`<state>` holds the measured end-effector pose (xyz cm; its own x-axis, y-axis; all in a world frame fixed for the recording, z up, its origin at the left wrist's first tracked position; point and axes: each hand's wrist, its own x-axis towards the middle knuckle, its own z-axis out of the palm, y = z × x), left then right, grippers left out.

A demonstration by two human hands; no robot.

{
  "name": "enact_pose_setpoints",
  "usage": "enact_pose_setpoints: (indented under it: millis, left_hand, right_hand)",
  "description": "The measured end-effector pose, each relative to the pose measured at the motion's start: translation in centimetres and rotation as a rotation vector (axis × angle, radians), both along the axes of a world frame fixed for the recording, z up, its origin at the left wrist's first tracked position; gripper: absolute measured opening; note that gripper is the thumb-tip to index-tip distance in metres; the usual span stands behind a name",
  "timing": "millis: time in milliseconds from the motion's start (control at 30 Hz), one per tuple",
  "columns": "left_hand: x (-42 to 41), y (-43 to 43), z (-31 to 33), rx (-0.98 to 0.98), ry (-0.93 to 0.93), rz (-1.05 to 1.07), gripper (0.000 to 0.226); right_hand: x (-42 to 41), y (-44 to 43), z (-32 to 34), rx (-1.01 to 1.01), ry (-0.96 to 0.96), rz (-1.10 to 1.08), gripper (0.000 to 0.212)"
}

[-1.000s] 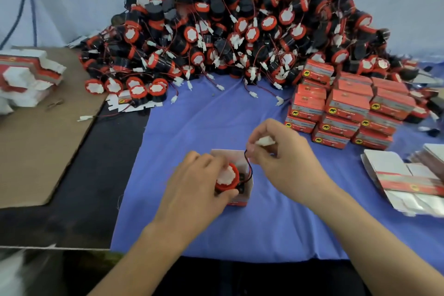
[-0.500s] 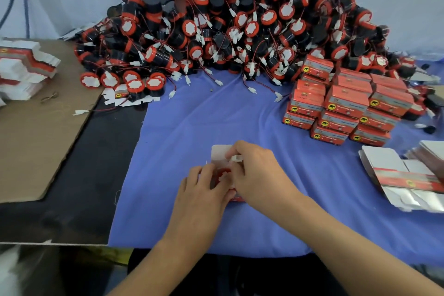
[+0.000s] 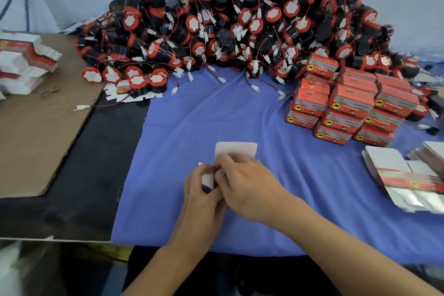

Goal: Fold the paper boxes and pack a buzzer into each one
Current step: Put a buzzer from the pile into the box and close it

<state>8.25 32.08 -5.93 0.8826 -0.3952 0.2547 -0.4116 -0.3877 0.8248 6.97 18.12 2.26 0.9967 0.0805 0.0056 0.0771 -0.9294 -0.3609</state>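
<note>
A small paper box point(image 3: 236, 149) stands on the blue cloth in front of me, its white top flap standing open at the far side. My left hand point(image 3: 204, 190) grips the box's left side, with a white side flap showing between the fingers. My right hand point(image 3: 245, 180) covers the box's open top, fingers curled down onto it. The buzzer inside is hidden under my hands. A big pile of black-and-orange buzzers point(image 3: 240, 24) with red wires and white plugs fills the back of the table.
Packed orange boxes point(image 3: 348, 106) are stacked at the right. Flat unfolded boxes point(image 3: 408, 175) lie at the far right edge, more flat boxes point(image 3: 24, 60) on brown cardboard point(image 3: 36, 132) at the left. One flat box point(image 3: 122, 91) lies under buzzers near the pile.
The orange buzzer and its plug, visible a second ago, have gone down into the box. My right hand moved from holding the plug above the box to covering the opening.
</note>
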Motion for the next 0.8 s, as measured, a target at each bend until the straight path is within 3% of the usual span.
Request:
enact_pose_setpoints:
  millis: [100,167,300,467,600,700,800]
  left_hand:
    - [-0.1,0.2,-0.2,-0.068,-0.096,-0.04,0.047]
    - [-0.1,0.4,-0.2,-0.204,-0.074,-0.059,0.041]
    - [0.1,1.1,-0.2,-0.254,-0.081,0.048,0.025]
    - [0.3,1.5,-0.1,-0.398,0.176,0.038,0.044]
    - [0.5,1.6,-0.3,-0.255,0.126,-0.009,0.05]
    - [0.3,1.6,-0.3,-0.207,0.063,-0.014,0.042]
    - [-0.2,1.1,-0.3,-0.099,-0.027,-0.017,0.028]
  right_hand:
    - [0.1,-0.2,0.2,0.053,0.026,-0.008,0.006]
    - [0.4,-0.2,0.6,0.118,0.066,-0.093,0.009]
    - [1.2,-0.5,0.8,0.117,0.119,-0.171,0.015]
    - [0.9,-0.7,0.0,-0.08,0.084,0.036,0.024]
    - [0.4,-1.4,-0.4,-0.141,0.014,0.211,0.025]
    - [-0.8,-1.7,-0.8,0.143,-0.232,0.138,0.02]
    - [-2.5,-2.6,-2.1,0.532,-0.646,-0.246,0.022]
